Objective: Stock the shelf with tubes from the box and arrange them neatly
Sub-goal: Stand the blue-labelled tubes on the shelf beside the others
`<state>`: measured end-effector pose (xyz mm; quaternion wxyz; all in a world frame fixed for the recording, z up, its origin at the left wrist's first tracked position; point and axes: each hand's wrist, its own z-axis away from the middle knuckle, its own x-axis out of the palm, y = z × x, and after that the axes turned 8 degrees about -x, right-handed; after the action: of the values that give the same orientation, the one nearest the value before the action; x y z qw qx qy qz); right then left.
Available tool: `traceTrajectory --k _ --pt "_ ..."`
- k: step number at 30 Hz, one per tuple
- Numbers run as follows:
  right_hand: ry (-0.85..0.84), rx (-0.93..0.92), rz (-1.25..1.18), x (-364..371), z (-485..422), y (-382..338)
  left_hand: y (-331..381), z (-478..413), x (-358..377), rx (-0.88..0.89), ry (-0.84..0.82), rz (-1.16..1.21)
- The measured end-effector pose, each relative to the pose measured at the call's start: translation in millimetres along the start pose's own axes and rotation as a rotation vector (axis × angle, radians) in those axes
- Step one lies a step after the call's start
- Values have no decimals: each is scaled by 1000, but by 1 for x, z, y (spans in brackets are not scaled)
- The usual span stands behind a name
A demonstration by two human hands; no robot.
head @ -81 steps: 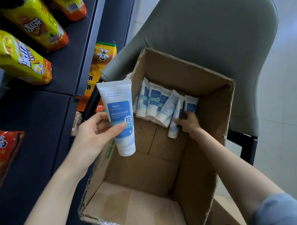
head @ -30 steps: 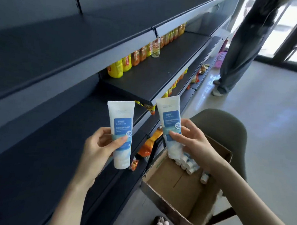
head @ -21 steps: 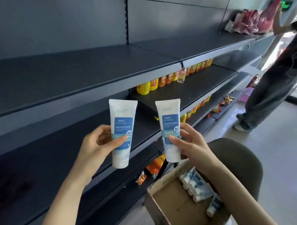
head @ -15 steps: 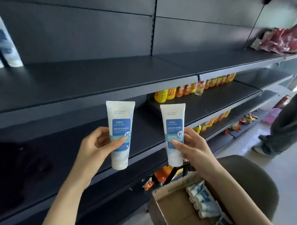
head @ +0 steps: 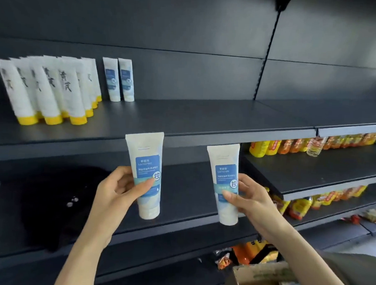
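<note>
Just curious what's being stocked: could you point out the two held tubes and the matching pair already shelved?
Left tube point(head: 147, 164): head view, on its blue label.
Right tube point(head: 225, 172): head view, on its blue label.
Shelved pair point(head: 111, 78): head view, on the left one's label.

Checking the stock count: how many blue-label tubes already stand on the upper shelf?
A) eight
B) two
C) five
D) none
B: two blue-label tubes stand side by side at the back of the upper shelf, just right of the yellow-capped tubes.
</note>
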<state>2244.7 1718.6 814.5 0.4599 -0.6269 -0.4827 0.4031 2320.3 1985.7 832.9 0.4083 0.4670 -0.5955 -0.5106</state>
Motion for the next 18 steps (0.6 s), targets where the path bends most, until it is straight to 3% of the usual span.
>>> traceTrajectory --k 18 --pt "-25 -144 -340 190 -156 -33 59 -98 -187 212 163 -17"
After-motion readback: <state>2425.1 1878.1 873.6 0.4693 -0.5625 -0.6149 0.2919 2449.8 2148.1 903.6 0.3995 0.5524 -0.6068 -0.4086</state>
